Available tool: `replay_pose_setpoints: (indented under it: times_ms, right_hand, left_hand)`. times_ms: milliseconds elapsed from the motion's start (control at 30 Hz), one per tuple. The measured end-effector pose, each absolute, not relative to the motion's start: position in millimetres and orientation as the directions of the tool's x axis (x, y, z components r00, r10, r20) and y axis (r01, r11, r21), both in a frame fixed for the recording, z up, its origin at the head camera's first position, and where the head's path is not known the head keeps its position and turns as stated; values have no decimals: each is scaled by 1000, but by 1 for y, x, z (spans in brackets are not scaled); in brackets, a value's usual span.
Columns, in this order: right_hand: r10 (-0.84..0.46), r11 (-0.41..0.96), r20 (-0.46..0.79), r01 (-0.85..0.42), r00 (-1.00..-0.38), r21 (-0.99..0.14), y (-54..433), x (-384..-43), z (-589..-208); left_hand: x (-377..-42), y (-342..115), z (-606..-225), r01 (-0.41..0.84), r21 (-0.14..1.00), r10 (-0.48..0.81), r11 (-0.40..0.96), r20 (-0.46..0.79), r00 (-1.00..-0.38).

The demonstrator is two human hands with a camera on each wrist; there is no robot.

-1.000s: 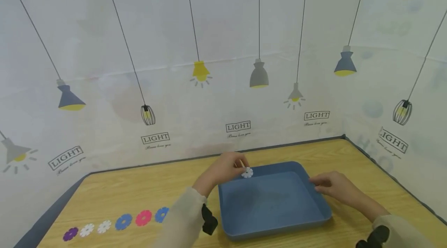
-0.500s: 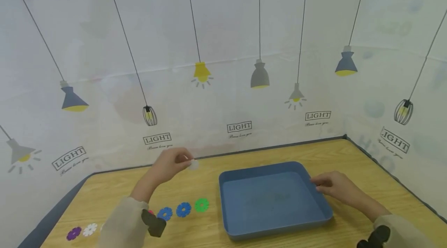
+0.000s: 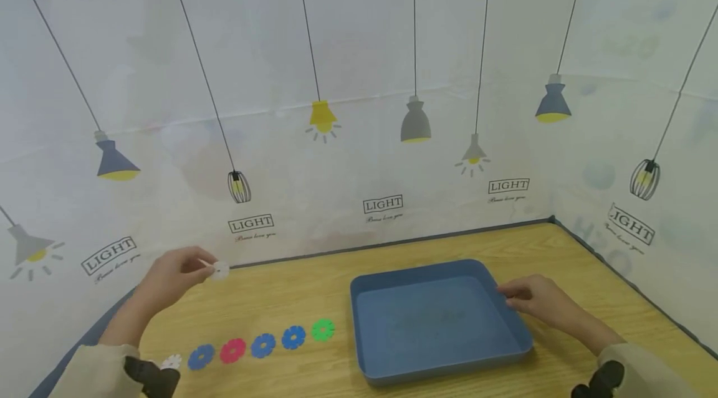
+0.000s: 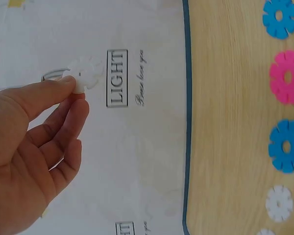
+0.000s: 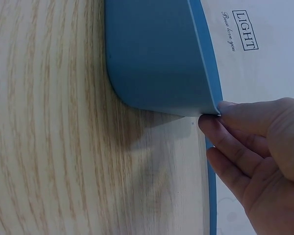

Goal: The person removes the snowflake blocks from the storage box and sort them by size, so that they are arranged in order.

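My left hand (image 3: pixel 176 276) pinches a white flower-shaped plastic disc (image 4: pixel 91 72) between thumb and forefinger, held up over the back left of the table. At the right side of a blue rectangular tray (image 3: pixel 437 317), my right hand (image 3: pixel 541 304) pinches the rim with thumb and forefinger, as the right wrist view shows. Below the left hand lies a row of similar notched discs: a green disc (image 3: pixel 323 330), several blue ones, a pink disc (image 3: pixel 232 350) and a white disc (image 4: pixel 279 203). The left sleeve covers the row's left end in the head view.
The tray stands on a wood-grain table (image 3: pixel 291 286), to the right of the disc row. Behind it and at both sides rises a white curtain (image 3: pixel 359 155) printed with lamps and the word LIGHT. A dark strip (image 4: pixel 187 117) borders the table's back edge.
My left hand has moved from over the tray's back left corner leftward past the row, carrying the white disc, uncovering the green and blue discs. The right hand stays at the tray rim.
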State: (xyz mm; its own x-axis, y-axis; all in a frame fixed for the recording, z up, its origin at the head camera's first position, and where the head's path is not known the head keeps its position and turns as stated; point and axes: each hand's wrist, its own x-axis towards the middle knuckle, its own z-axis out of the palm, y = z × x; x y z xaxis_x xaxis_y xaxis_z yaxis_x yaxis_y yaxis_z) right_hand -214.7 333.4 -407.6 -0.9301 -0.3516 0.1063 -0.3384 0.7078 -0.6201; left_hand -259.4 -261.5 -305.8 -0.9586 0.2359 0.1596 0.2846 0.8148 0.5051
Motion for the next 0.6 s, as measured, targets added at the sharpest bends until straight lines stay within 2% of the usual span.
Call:
replay_pose_setpoints:
  times_ms: [300, 600]
  right_hand:
    - [-355, 704, 106, -341, -929, -623, 335, -215, -406]
    - [-349, 703, 101, -331, -932, -630, 333, -216, -408]
  left_hand:
    - [-239, -332, -321, 181, 474, 159, 862, 86, -984]
    - [-227, -390, -353, -33, 473, -10, 880, -51, -999]
